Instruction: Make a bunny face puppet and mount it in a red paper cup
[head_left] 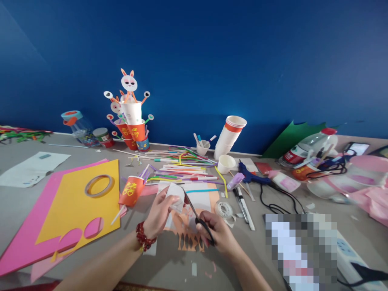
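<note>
Between the thumb and fingers of my left hand (161,211) is a piece of white paper (175,197), its right edge rounded. My right hand (216,233) grips black-handled scissors (191,207), with the blades reaching up to the right edge of that paper. Beneath both hands lie white sheets and an orange paper sheet (189,242) with leaf-shaped holes cut along its near part. A clear tape roll (223,209) sits just right of the scissors. Left of my left hand, a red paper cup (132,190) leans with purple strips in it.
Pink and yellow sheets (72,190) with a tape ring (98,186) lie at left. Rabbit-faced cups (131,113) stand against the blue wall. Colored sticks and markers (188,169) spread behind my hands. At right are a blue glue gun (250,176), its cord, and a bottle (309,149).
</note>
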A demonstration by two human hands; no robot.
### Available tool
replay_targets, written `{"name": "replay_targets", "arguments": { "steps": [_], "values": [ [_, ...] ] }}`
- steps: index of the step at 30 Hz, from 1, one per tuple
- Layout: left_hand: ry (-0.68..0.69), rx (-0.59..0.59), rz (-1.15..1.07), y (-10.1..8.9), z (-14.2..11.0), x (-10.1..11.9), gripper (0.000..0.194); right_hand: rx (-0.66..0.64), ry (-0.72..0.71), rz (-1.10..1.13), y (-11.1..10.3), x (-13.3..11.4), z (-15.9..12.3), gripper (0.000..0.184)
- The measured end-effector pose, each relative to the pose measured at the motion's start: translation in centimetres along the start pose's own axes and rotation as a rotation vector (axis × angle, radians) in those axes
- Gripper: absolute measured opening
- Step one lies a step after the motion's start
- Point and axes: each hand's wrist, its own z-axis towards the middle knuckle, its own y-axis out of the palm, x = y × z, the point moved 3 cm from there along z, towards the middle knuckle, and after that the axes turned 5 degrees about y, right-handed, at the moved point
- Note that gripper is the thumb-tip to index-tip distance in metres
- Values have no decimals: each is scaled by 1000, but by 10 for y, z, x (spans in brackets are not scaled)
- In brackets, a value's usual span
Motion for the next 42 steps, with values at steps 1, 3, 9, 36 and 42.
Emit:
{"name": "replay_targets", "arguments": {
  "steps": [1, 3, 9, 36, 42],
  "values": [
    [0, 5, 7, 0, 0, 0, 12, -2, 9, 3, 0, 0, 0, 53],
    [2, 12, 16, 0, 0, 0, 12, -4, 26, 9, 0, -1, 0, 54],
    [5, -6, 23, -4, 3, -2, 8, -4, 22, 5, -1, -4, 0, 55],
    [-6, -547, 803, 11, -9, -16, 8, 284, -130, 117, -6, -8, -1, 31],
    [-55, -305, 479, 3, -6, -28, 19, 339, -205, 153, -4, -7, 2, 29]
  ]
}}
